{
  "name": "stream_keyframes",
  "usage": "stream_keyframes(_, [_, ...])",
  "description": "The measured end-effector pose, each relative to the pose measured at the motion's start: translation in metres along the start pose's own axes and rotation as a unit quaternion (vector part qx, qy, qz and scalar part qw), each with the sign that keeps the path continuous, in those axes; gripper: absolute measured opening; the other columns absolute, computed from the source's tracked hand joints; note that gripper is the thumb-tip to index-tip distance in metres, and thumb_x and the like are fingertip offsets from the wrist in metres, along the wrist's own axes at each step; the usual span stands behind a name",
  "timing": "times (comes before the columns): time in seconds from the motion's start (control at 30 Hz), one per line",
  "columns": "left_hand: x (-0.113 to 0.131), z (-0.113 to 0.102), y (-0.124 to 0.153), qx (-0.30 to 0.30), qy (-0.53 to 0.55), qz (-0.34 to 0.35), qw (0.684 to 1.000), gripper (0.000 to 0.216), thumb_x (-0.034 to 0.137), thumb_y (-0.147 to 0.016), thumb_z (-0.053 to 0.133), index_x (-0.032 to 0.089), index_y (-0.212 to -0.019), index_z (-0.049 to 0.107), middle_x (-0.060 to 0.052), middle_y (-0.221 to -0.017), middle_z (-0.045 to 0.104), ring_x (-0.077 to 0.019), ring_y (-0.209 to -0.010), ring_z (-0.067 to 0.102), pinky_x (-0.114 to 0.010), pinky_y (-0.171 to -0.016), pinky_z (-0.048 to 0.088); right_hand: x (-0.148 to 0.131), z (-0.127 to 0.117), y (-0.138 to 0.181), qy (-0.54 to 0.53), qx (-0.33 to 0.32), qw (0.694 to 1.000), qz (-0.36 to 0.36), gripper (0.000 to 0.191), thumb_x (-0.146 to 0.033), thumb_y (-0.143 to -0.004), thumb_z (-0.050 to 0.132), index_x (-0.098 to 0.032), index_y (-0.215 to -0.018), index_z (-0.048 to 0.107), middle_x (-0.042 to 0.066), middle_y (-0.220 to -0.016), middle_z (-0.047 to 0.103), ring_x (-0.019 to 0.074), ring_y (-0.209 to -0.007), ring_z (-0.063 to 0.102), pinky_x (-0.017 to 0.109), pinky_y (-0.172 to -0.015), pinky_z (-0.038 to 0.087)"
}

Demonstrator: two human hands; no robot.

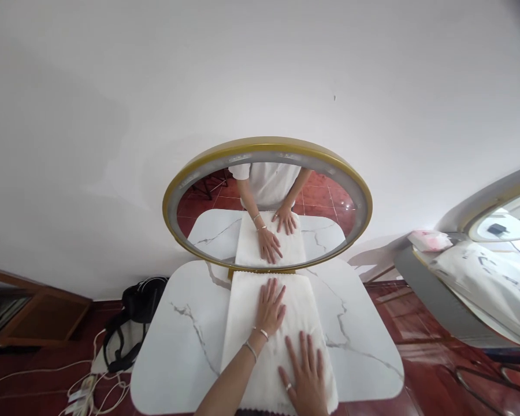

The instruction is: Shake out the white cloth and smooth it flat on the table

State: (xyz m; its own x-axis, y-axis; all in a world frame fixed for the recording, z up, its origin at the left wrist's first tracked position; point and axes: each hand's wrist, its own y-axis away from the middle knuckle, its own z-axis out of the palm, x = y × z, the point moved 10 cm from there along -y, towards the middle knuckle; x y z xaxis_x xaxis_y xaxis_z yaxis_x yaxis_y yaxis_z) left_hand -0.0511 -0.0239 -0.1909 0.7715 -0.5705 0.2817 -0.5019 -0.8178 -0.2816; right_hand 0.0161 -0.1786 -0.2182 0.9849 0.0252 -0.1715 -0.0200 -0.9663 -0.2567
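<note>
A white cloth (247,323) lies flat and lengthwise over the middle of a white marbled table (177,341). My left hand (270,306) rests on its far half with fingers stretched out, two bracelets on the wrist. Nearer to me, my right hand (305,370) lies palm down on the cloth's right side, fingers spread, a ring on the thumb side. Neither hand holds anything.
An oval gold-framed mirror (267,145) stands at the table's far edge and reflects both hands. A black bag (145,299) and white cables (97,384) are on the red floor at left. At right, a second table bears a white bag (485,283).
</note>
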Motion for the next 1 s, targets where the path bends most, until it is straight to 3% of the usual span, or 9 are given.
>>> stream_keyframes(0.1, [0.007, 0.003, -0.004, -0.002, 0.006, 0.009, 1.000, 0.067, 0.033, -0.091, 0.046, 0.024, -0.150, 0.018, -0.007, -0.160, 0.008, -0.0264, -0.146, 0.010, -0.050, -0.116, 0.021, 0.010, 0.002, 0.004, 0.005, -0.013, 1.000, -0.003, 0.071, -0.064, -0.087, 0.043, -0.036, -0.149, 0.023, 0.007, -0.157, 0.017, 0.0346, -0.143, 0.019, 0.058, -0.109, 0.023])
stream_keyframes(0.2, [-0.008, -0.004, 0.004, 0.000, 0.000, 0.008, 1.000, 0.068, 0.036, -0.091, 0.047, 0.022, -0.151, 0.017, -0.008, -0.159, 0.010, -0.0255, -0.146, 0.013, -0.048, -0.116, 0.021, 0.000, 0.007, 0.003, 0.003, -0.036, 0.999, -0.016, 0.072, -0.065, -0.086, 0.043, -0.036, -0.149, 0.023, 0.007, -0.157, 0.018, 0.0347, -0.142, 0.019, 0.058, -0.109, 0.024])
stream_keyframes(0.43, [-0.092, -0.044, 0.043, -0.010, -0.037, -0.020, 0.999, 0.066, 0.037, -0.092, 0.045, 0.025, -0.150, 0.017, -0.006, -0.159, 0.014, -0.0237, -0.146, 0.014, -0.046, -0.117, 0.020, -0.091, 0.030, -0.011, -0.027, -0.046, 0.997, -0.058, 0.077, -0.067, -0.085, 0.043, -0.034, -0.150, 0.018, 0.010, -0.155, 0.023, 0.0375, -0.142, 0.020, 0.062, -0.107, 0.023])
stream_keyframes(0.63, [-0.158, -0.077, 0.078, -0.029, -0.065, -0.037, 0.997, 0.065, 0.037, -0.092, 0.045, 0.025, -0.150, 0.019, -0.005, -0.158, 0.018, -0.0227, -0.146, 0.016, -0.043, -0.117, 0.019, -0.158, 0.055, -0.022, -0.056, -0.063, 0.993, -0.082, 0.068, -0.055, -0.090, 0.042, -0.038, -0.150, 0.015, 0.006, -0.153, 0.030, 0.0358, -0.138, 0.031, 0.058, -0.104, 0.029])
stream_keyframes(0.73, [-0.179, -0.080, 0.088, -0.033, -0.058, -0.050, 0.997, 0.060, 0.036, -0.093, 0.043, 0.025, -0.149, 0.024, -0.005, -0.156, 0.025, -0.0216, -0.145, 0.021, -0.044, -0.116, 0.022, -0.171, 0.055, -0.051, -0.058, -0.045, 0.993, -0.089, 0.068, -0.042, -0.094, 0.038, -0.034, -0.152, 0.004, 0.008, -0.151, 0.033, 0.0324, -0.136, 0.035, 0.054, -0.104, 0.032])
stream_keyframes(0.9, [-0.237, -0.100, 0.110, 0.067, -0.100, -0.245, 0.962, 0.052, 0.037, -0.095, 0.038, 0.028, -0.146, 0.034, -0.008, -0.155, 0.029, -0.0290, -0.144, 0.021, -0.059, -0.114, 0.018, -0.193, 0.044, -0.123, -0.067, -0.005, 0.987, -0.143, 0.071, -0.026, -0.095, 0.034, -0.017, -0.152, -0.006, 0.012, -0.157, 0.016, 0.0276, -0.144, 0.018, 0.047, -0.113, 0.024])
stream_keyframes(1.0, [-0.253, -0.104, 0.111, 0.081, -0.115, -0.277, 0.950, 0.052, 0.042, -0.094, 0.040, 0.029, -0.144, 0.036, -0.008, -0.156, 0.026, -0.0315, -0.144, 0.020, -0.063, -0.113, 0.013, -0.205, 0.049, -0.152, -0.066, 0.010, 0.984, -0.165, 0.073, -0.027, -0.095, 0.034, -0.009, -0.151, -0.010, 0.015, -0.157, 0.014, 0.0273, -0.144, 0.015, 0.044, -0.114, 0.024])
